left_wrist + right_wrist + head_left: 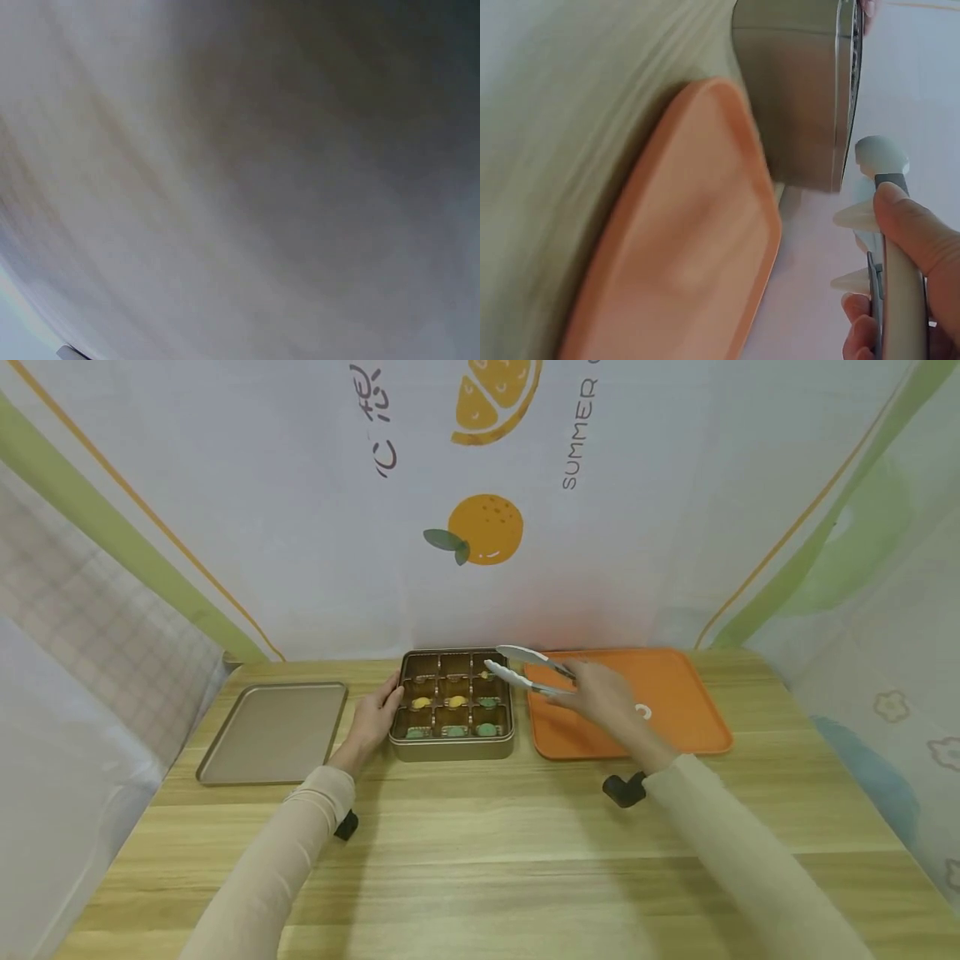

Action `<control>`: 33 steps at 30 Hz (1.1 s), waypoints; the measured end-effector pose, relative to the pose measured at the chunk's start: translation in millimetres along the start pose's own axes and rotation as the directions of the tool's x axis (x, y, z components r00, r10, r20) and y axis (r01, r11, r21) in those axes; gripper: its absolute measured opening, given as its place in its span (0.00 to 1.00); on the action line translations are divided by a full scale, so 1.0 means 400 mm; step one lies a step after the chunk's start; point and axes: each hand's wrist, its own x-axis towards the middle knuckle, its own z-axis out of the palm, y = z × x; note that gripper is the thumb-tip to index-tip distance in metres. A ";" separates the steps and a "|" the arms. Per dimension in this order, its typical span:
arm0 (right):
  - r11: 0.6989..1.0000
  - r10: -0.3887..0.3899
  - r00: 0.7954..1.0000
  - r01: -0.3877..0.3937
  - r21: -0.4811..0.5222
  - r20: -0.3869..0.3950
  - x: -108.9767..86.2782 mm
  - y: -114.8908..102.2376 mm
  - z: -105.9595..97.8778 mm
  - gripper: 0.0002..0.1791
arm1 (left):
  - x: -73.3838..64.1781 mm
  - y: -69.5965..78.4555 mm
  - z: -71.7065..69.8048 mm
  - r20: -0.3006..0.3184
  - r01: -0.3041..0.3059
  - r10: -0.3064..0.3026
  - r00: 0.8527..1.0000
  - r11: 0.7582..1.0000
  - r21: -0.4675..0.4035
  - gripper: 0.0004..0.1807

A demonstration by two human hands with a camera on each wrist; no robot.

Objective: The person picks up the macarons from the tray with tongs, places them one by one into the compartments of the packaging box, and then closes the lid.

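A metal tin box with a brown divided insert stands on the table. Small yellow pieces and green pieces lie in its middle and front compartments; the back row is dim, with a bit of yellow at right. My left hand holds the box's left side, fingers along the outer wall and thumb at the rim. My right hand grips white-tipped tongs over the box's back right corner. The tips stand apart, and I see nothing between them. The left wrist view is only a blur.
An orange tray lies right of the box, under my right hand, with a small white ring on it. A flat gold-brown tray lies to the left. Behind the table hangs a printed white cloth.
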 end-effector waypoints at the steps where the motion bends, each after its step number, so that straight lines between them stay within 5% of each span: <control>1: 1.000 0.006 1.000 -0.006 0.020 -0.008 -0.009 0.015 -0.003 0.28 | 0.001 0.000 0.001 0.000 -0.002 0.002 1.000 1.000 0.004 0.27; 11: 0.985 0.116 0.986 -0.098 0.145 -0.117 -0.132 0.240 -0.058 0.30 | 0.004 -0.002 -0.001 -0.011 -0.002 0.002 1.000 0.999 0.042 0.27; 15: 0.970 0.230 0.964 -0.215 0.118 -0.136 -0.200 0.340 -0.085 0.38 | 0.004 -0.004 0.000 -0.011 0.002 -0.002 1.000 0.999 0.040 0.27; 22: 0.946 0.318 0.926 -0.296 0.129 -0.203 -0.300 0.486 -0.099 0.34 | 0.003 0.002 -0.001 -0.010 0.005 -0.004 1.000 0.999 0.041 0.27; 29: 0.911 0.411 0.896 -0.403 0.081 -0.168 -0.373 0.556 -0.100 0.42 | 0.002 0.006 -0.003 -0.002 0.018 -0.018 1.000 0.999 0.032 0.28; 33: 0.914 0.406 0.898 -0.400 0.070 -0.171 -0.390 0.566 -0.098 0.42 | 0.001 0.004 -0.002 0.007 0.020 -0.020 1.000 0.999 0.028 0.28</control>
